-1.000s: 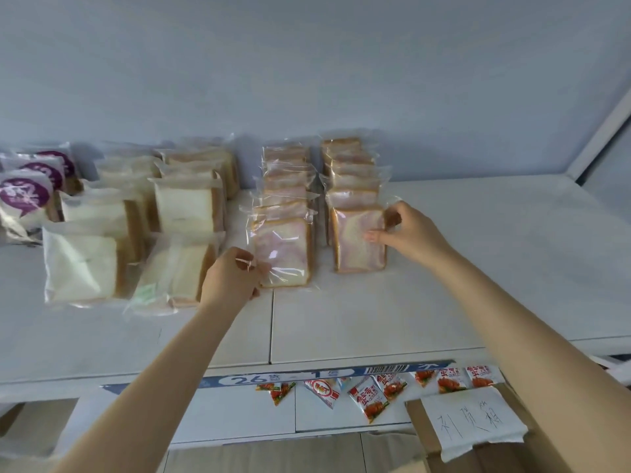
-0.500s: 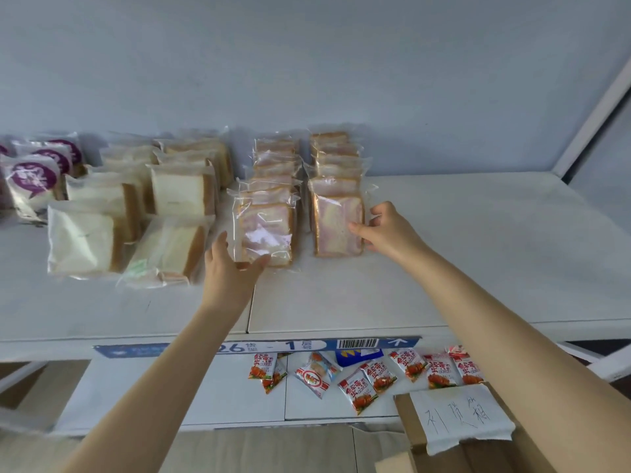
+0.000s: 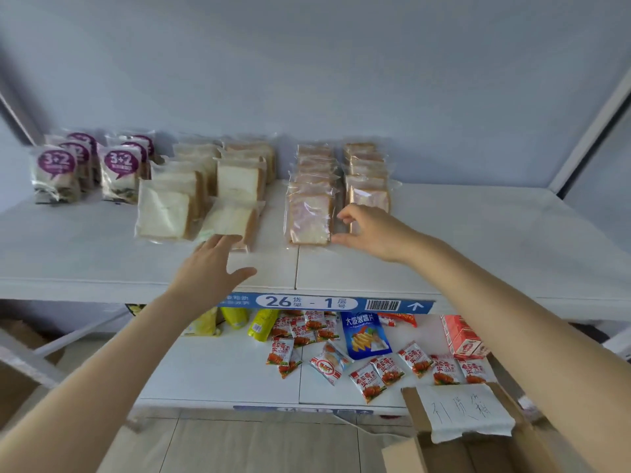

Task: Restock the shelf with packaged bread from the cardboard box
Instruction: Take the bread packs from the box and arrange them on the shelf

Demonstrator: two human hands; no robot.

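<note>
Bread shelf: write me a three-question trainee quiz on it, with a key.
1. True or false: the left hand holds a bread pack.
2. How many rows of pink bread stand on the shelf? A one, B two, C four.
3. Fill in: the purple "3+2" packs stand at the shelf's ____ end.
Key: 1 false, its fingers are straight; 2 B; 3 left.
</note>
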